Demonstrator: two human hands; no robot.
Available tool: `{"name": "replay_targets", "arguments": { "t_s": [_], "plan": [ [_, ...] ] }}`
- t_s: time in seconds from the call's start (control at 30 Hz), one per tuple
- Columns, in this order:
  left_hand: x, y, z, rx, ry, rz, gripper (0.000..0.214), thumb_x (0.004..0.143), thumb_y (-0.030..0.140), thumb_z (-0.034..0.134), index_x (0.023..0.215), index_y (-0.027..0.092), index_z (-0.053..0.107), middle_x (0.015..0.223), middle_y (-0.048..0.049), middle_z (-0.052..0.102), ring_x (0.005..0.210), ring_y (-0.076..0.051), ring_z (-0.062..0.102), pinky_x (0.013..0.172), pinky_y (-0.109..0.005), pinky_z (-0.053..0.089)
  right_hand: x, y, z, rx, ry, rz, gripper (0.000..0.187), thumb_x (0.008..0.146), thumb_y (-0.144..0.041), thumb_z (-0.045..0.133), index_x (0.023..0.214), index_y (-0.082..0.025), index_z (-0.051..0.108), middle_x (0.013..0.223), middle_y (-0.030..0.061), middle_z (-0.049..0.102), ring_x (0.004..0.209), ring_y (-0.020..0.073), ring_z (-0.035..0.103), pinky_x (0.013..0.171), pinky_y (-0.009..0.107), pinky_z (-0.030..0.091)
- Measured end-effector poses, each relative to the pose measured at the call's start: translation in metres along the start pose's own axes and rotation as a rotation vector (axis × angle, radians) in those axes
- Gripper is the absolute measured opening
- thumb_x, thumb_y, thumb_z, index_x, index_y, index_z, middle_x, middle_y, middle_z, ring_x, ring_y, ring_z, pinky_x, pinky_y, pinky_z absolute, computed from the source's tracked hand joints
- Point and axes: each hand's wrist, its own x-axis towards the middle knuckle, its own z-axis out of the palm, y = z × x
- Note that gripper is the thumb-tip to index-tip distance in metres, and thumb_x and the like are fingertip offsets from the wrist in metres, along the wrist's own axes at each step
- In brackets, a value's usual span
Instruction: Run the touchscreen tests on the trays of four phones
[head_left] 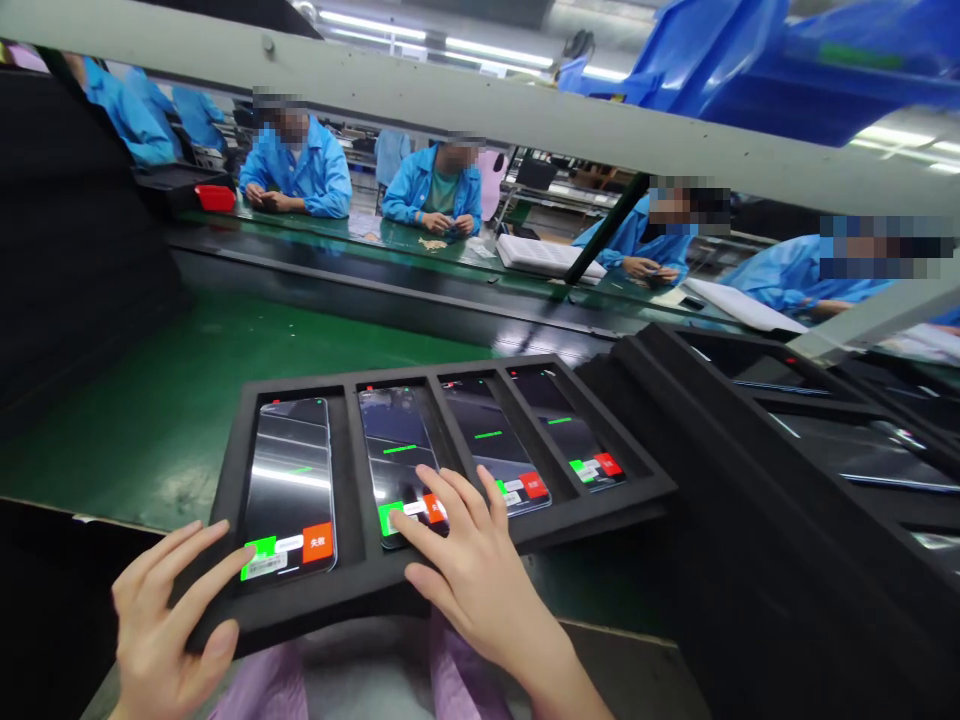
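A person's left hand lies open, fingers spread, on the near left corner of a black foam tray with four slots, its forefinger reaching the bottom edge of the first dark glass smartphone with a lit screen, its thumb against the tray's front wall. The right hand, also open and flat, covers the lower end of the second smartphone, fingertips on the green, white and orange buttons; neither hand grasps anything. A third smartphone and a fourth smartphone lie untouched in the slots to the right. The tray sits at the near edge of the green desk, slightly overhanging it, its right end just beside a stack of black foam trays. Bare green surface lies to the left and beyond, as far as a black conveyor strip, where workers in blue coats sit.
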Motion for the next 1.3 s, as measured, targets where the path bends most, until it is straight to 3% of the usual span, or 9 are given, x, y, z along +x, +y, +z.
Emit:
{"name": "replay_targets", "arguments": {
  "t_s": [0.2, 0.33, 0.47, 0.67, 0.77, 0.93, 1.1, 1.2, 1.3],
  "plan": [
    [-0.011, 0.000, -0.002, -0.061, -0.031, -0.082, 0.036, 0.083, 0.035, 0.042, 0.117, 0.033, 0.055, 0.119, -0.0054, 0.052, 0.111, -0.027, 0.049, 0.101, -0.044, 0.031, -0.019, 0.024, -0.012, 0.007, 0.163, 0.079, 0.048, 0.095, -0.044, 0.018, 0.122, -0.026, 0.054, 0.126, 0.0093, 0.049, 0.114, 0.0234, 0.045, 0.103, 0.047, 0.022],
    [-0.023, -0.002, -0.005, -0.197, -0.159, -0.306, 0.050, 0.085, 0.054, 0.041, 0.131, 0.036, 0.041, 0.142, -0.0041, 0.034, 0.127, -0.029, 0.039, 0.103, -0.047, 0.035, -0.050, 0.075, -0.021, -0.162, 0.437, 0.532, 0.051, 0.092, -0.041, 0.021, 0.117, -0.015, 0.057, 0.111, 0.0168, 0.057, 0.103, 0.0291, 0.051, 0.091, 0.048, 0.034],
    [-0.029, -0.005, -0.006, -0.247, -0.345, -0.448, 0.072, 0.076, 0.061, 0.052, 0.139, 0.036, 0.027, 0.152, -0.0061, 0.020, 0.135, -0.034, 0.029, 0.102, -0.050, 0.037, -0.081, 0.126, -0.023, -0.261, 0.506, 0.928, 0.056, 0.086, -0.045, 0.027, 0.113, -0.009, 0.060, 0.101, 0.0228, 0.059, 0.102, 0.0368, 0.051, 0.087, 0.051, 0.035],
    [-0.027, 0.010, -0.005, -0.293, -0.406, -0.758, 0.085, 0.074, 0.054, 0.059, 0.144, 0.034, 0.015, 0.146, -0.0111, 0.034, 0.130, -0.037, 0.036, 0.100, -0.059, 0.035, -0.098, 0.162, -0.022, 0.184, 0.475, 1.287, 0.045, 0.079, -0.039, 0.039, 0.107, -0.012, 0.061, 0.109, 0.0186, 0.058, 0.113, 0.0325, 0.049, 0.090, 0.042, 0.038],
    [-0.026, 0.017, -0.005, -0.295, -0.376, -0.867, 0.084, 0.074, 0.055, 0.058, 0.144, 0.032, 0.017, 0.144, -0.0115, 0.037, 0.131, -0.039, 0.034, 0.101, -0.062, 0.030, -0.094, 0.171, -0.021, 0.372, 0.514, 1.347, 0.041, 0.077, -0.041, 0.042, 0.100, -0.012, 0.061, 0.104, 0.0154, 0.061, 0.106, 0.0285, 0.054, 0.084, 0.036, 0.041],
    [-0.026, 0.008, -0.005, -0.370, -0.381, -0.878, 0.088, 0.071, 0.060, 0.058, 0.144, 0.033, 0.017, 0.142, -0.0118, 0.040, 0.127, -0.037, 0.041, 0.100, -0.059, 0.035, -0.092, 0.176, -0.024, 0.349, 0.532, 1.380, 0.031, 0.071, -0.045, 0.053, 0.078, -0.016, 0.060, 0.088, 0.0128, 0.062, 0.093, 0.0283, 0.056, 0.076, 0.038, 0.041],
    [-0.014, -0.006, -0.006, -0.463, -0.308, -0.827, 0.087, 0.067, 0.065, 0.059, 0.141, 0.033, 0.026, 0.138, -0.0077, 0.046, 0.123, -0.036, 0.046, 0.096, -0.051, 0.043, -0.100, 0.154, -0.044, 0.363, 0.547, 1.391, 0.024, 0.067, -0.043, 0.059, 0.072, -0.020, 0.060, 0.079, 0.0081, 0.061, 0.083, 0.0251, 0.054, 0.074, 0.040, 0.039],
    [-0.013, -0.022, -0.009, -0.444, -0.196, -0.785, 0.080, 0.064, 0.070, 0.057, 0.132, 0.031, 0.040, 0.129, -0.0061, 0.053, 0.115, -0.034, 0.052, 0.095, -0.048, 0.045, -0.096, 0.139, -0.053, 0.676, 0.664, 1.417, 0.022, 0.066, -0.042, 0.062, 0.070, -0.022, 0.055, 0.074, 0.0031, 0.058, 0.074, 0.0200, 0.054, 0.067, 0.036, 0.043],
    [-0.014, -0.044, -0.015, -0.328, -0.135, -0.561, 0.061, 0.060, 0.071, 0.060, 0.105, 0.029, 0.057, 0.103, -0.0028, 0.063, 0.100, -0.031, 0.060, 0.087, -0.045, 0.050, -0.086, 0.127, -0.059, 1.003, 0.727, 1.478, 0.023, 0.059, -0.036, 0.067, 0.069, -0.023, 0.050, 0.069, -0.0012, 0.056, 0.062, 0.0147, 0.053, 0.056, 0.030, 0.044]
  ]
}}
